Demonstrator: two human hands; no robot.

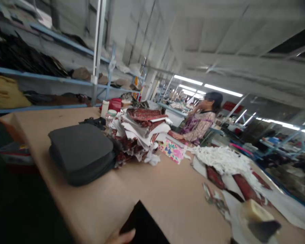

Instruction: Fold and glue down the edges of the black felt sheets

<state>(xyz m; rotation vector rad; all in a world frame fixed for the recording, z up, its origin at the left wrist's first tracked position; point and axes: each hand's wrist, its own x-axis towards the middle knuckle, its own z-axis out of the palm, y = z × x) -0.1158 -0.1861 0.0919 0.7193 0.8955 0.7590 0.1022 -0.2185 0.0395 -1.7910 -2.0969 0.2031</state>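
Note:
Only a small part of my left hand [122, 237] shows at the bottom edge. Its thumb lies on the corner of a flat black piece [143, 225] that it grips over the near edge of the tan worktable [167, 196]. My right hand is out of view. A stack of dark grey foam pads [82, 152] lies on the table to the left. Behind it rises a heap of red patterned and white cut pieces [142, 135].
A co-worker in a patterned top [199, 125] sits at the table's far end. White scraps and red strips [231, 169] lie to the right, and a blurred tan block with a dark tool [258, 218] lies near the bottom right. Blue shelving with stock [40, 67] runs along the left.

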